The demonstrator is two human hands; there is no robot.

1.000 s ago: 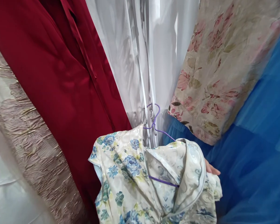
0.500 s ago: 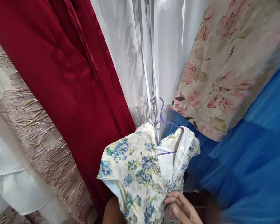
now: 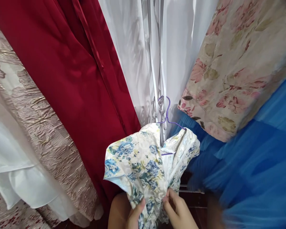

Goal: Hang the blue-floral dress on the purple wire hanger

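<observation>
A white dress [image 3: 143, 159] with blue and yellow-green flowers hangs on a purple wire hanger [image 3: 167, 115], its neckline open in a V. My right hand [image 3: 177, 208] pinches the dress's front edge just below the V. At the lower left of the dress, my left hand [image 3: 135, 214] grips the floral cloth, the thumb on top and the other fingers hidden. The dress's lower part falls outside the view. Long white straps [image 3: 152, 79] run down past the hanger into the neckline.
Behind hang a red satin garment [image 3: 62, 63], white cloth [image 3: 131, 41] and a pink-flowered beige garment [image 3: 228, 73]. Blue tulle [image 3: 252, 171] fills the right side. Textured pink-gold fabric [image 3: 54, 143] and a white ruffled garment [image 3: 26, 181] hang at left.
My left hand has come into view at the bottom and taken hold of the dress. My right hand has shifted slightly left and up, and the neckline gap has narrowed.
</observation>
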